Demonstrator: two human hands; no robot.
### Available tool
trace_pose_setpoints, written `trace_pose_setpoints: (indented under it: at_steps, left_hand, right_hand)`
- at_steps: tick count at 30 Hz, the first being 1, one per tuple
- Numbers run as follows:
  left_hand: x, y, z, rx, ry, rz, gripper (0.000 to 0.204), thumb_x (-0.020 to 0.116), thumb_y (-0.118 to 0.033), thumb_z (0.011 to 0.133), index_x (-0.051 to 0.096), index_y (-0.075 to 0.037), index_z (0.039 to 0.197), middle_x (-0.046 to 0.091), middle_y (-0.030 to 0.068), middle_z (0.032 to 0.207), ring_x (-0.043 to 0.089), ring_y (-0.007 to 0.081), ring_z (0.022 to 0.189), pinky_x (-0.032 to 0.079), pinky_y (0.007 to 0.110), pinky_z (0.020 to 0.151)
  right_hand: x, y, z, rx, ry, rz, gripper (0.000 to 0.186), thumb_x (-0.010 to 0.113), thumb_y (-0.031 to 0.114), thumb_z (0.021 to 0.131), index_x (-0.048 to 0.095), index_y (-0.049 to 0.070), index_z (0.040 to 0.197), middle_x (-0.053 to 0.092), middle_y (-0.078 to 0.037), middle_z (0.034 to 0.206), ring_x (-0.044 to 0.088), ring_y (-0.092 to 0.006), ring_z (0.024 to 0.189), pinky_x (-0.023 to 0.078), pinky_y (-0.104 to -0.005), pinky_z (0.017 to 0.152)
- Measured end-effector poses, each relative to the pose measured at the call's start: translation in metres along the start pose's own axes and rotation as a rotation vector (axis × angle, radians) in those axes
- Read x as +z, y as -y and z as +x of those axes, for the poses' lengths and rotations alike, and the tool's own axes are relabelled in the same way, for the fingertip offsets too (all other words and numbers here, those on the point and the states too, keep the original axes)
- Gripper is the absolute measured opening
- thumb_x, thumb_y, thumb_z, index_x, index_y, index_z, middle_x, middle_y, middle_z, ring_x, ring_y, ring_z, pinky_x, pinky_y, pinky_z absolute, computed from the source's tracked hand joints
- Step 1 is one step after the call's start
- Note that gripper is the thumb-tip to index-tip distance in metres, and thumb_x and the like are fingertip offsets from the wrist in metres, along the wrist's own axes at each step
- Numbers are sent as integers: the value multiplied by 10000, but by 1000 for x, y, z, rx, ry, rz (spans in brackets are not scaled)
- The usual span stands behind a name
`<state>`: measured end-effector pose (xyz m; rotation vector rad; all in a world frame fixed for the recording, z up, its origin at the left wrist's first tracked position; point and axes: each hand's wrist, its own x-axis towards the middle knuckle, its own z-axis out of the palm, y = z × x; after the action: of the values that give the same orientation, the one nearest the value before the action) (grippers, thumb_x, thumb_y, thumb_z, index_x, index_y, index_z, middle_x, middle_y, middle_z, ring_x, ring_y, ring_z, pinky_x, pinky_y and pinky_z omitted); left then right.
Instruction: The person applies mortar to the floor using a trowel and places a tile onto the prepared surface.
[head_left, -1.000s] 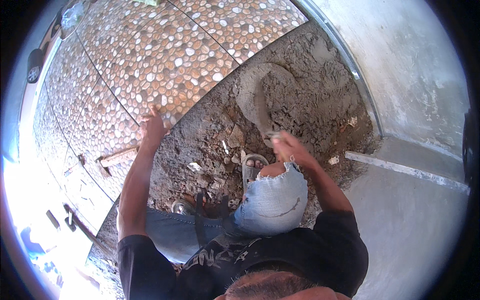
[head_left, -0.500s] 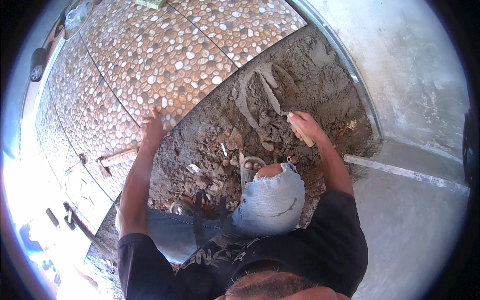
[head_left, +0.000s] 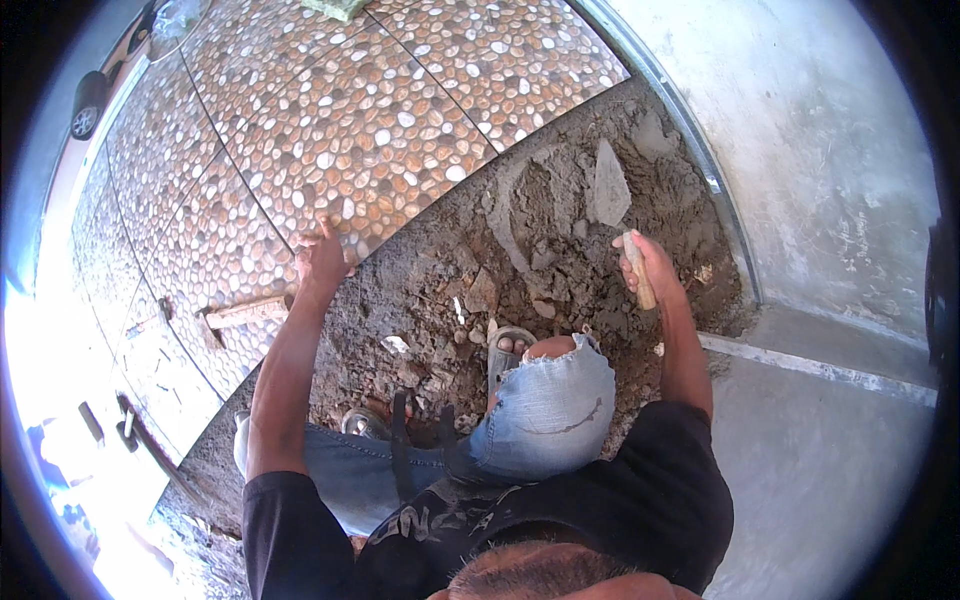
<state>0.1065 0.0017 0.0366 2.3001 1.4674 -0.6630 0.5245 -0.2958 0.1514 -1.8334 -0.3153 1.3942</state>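
Note:
My right hand (head_left: 648, 268) is wrapped round the wooden handle of a trowel (head_left: 612, 188). Its pointed grey blade lies flat over the wet mortar (head_left: 560, 185) near the wall. At the edge of the laid pebble-pattern tiles (head_left: 350, 130), my left hand (head_left: 322, 262) leans on the surface with its fingers stretched out. Beside my left forearm a hammer (head_left: 245, 313) with a wooden handle rests on the tiles.
A grey wall (head_left: 780, 130) rises on the right, above a smooth grey floor (head_left: 800, 460) with a pale raised strip (head_left: 820, 366). Rubble and stones (head_left: 480, 292) lie around my sandalled foot (head_left: 510, 345). A long-handled tool (head_left: 150, 440) lies at far left.
The trowel has moved right, and its blade has turned from edge-on to flat face up. My left hand stays on the tile edge. The view has shifted slightly.

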Motion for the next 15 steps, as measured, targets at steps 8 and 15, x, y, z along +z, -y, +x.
trace_pose_setpoints:
  at_steps: [8, 15]
  left_hand:
    - [12, 9, 7, -11, -17, -8, 1113, 789, -245, 652, 34, 61, 1411, 526, 384, 1085, 551, 453, 1036, 451, 496, 860]
    - [6, 11, 1, 16, 23, -130, 1115, 810, -194, 629, 56, 31, 1420, 498, 396, 1119, 558, 432, 1041, 441, 497, 874]
  right_hand:
    - [13, -21, -8, -430, -308, -1436, 330, 501, 350, 887, 443, 53, 1017, 588, -200, 840, 606, -426, 727, 482, -532, 594]
    - [-68, 6, 85, -196, -337, -1539, 302, 452, 336, 904, 420, 55, 1011, 623, -241, 847, 619, -423, 781, 495, -512, 658]
